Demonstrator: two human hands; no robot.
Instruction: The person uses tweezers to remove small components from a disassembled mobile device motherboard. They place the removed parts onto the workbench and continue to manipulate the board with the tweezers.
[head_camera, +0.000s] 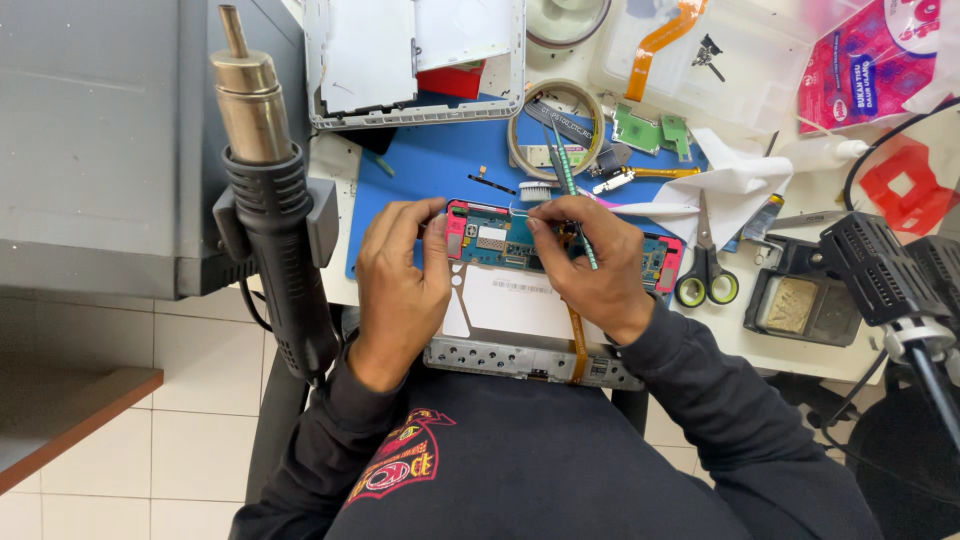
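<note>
Dark sweater sleeves (690, 400) fill the bottom of the view, both forearms reaching up to an opened tablet (520, 310) that lies at the near edge of the tabletop (780, 350), partly over a blue work mat (430, 170). Left hand (400, 285) rests on the tablet's left side, fingers (432, 215) curled onto the top left corner of the blue-green circuit board (500, 245); whether they pinch anything cannot be told. Right hand (590, 265) sits over the board's middle, fingers closed narrowly on a slim green-handled tool (572, 190), tip down near the board's upper edge. An orange flex ribbon (577, 340) runs down the pale back panel below the right hand.

Left of the mat: a black hot-air gun (265, 190) with brass nozzle, standing in its holder. Right of the right hand: scissors (706, 265) with green-ringed handles, a white cloth (735, 185), a black soldering stand (805, 300). Beyond the mat: a white tablet frame (415, 60), a roll of tape (555, 125), small green boards (650, 130), a pink packet (865, 60).
</note>
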